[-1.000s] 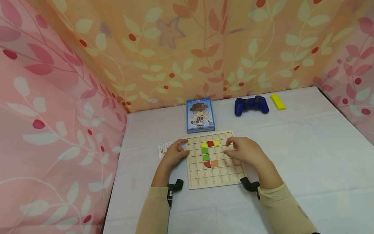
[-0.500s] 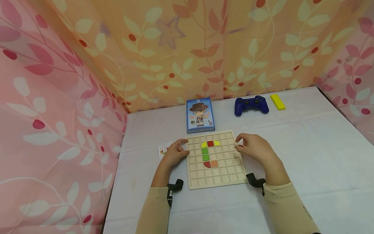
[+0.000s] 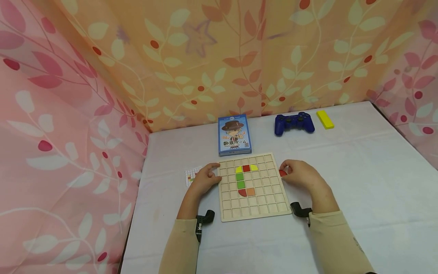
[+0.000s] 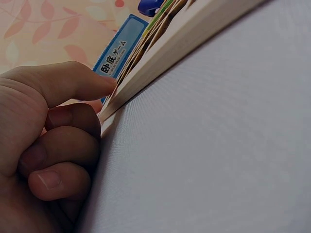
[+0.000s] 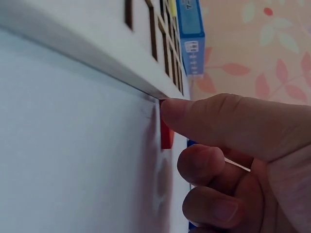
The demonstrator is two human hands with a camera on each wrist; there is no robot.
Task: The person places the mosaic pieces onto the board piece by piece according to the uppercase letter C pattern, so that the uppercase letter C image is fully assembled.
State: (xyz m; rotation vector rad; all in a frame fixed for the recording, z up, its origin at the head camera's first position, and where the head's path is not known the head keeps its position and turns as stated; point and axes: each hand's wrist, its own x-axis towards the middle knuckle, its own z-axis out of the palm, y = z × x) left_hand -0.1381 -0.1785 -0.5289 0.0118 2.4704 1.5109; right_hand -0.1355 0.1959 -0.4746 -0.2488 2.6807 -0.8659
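A wooden grid board (image 3: 236, 211) lies on the table with yellow, red, green and orange pieces set in its cells. At its left edge, my left hand (image 3: 203, 179) holds it with thumb and index fingertips against the side. The other left fingers (image 4: 60, 182) are curled in the left wrist view. Just off the right edge of the board, my right hand (image 3: 301, 177) has thumb and index finger on a small red piece (image 3: 282, 173) with a rounded side. In the right wrist view the thumb tip presses on this red piece (image 5: 166, 133), close beside the board.
A small pattern card (image 3: 189, 177) lies left of the board, partly behind the left hand. Behind the board is a blue game box (image 3: 235, 135). Farther right are a blue game controller (image 3: 294, 123) and a yellow block (image 3: 325, 119). Floral curtains (image 3: 205, 57) surround the table.
My right hand has moved right, from above the board to beside its right edge, and the red piece now shows at its fingertips. The left hand and board have stayed put.
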